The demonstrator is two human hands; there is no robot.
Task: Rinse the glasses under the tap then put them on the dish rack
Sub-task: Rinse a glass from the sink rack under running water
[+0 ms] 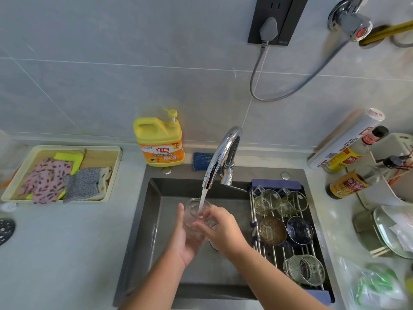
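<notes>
Over the dark sink I hold a clear glass tilted under the running tap. Water streams from the spout into its mouth. My left hand cups the glass from below and the left. My right hand grips its right side, fingers curled over the rim. The dish rack lies across the sink's right part. On it are two clear handled cups, an amber bowl, a dark blue bowl and a ribbed glass on its side.
A yellow detergent bottle stands behind the sink, a blue scrubber beside it. A tray of cloths sits on the left counter. Sauce bottles, a foil roll, a lidded pot and a plastic bag crowd the right.
</notes>
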